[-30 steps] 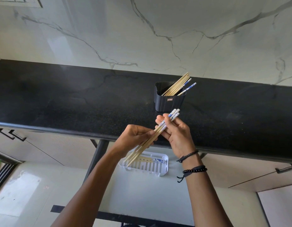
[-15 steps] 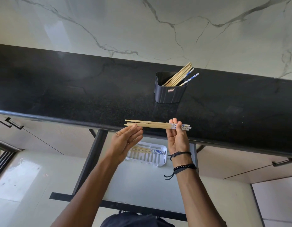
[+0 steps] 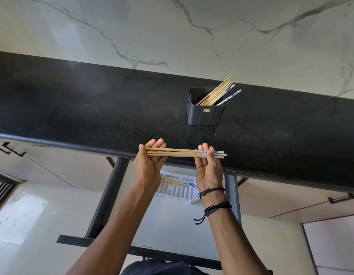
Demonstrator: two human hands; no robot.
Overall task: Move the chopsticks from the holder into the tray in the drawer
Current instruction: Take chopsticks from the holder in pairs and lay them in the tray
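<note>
A bundle of wooden chopsticks (image 3: 180, 153) with blue-and-white ends lies level above the counter's front edge. My right hand (image 3: 209, 169) pinches its patterned end, palm toward me. The plain tips lie across the straight fingers of my left hand (image 3: 150, 163). Further back, the black holder (image 3: 205, 116) stands on the counter with several more chopsticks (image 3: 216, 94) leaning to its right. Below my hands, the white slotted tray (image 3: 177, 193) sits in the open drawer (image 3: 172, 225) and holds a few chopsticks (image 3: 178, 183), partly hidden by my wrists.
The black stone counter (image 3: 92, 112) runs across the view under a white marble wall (image 3: 172, 32). Closed cabinet fronts with dark handles (image 3: 340, 199) flank the drawer. The drawer's dark frame (image 3: 106, 199) juts toward me.
The bundle swung from a slant to level. My left hand let go of it, opened, and now has the plain tips across its fingers. My right hand kept hold.
</note>
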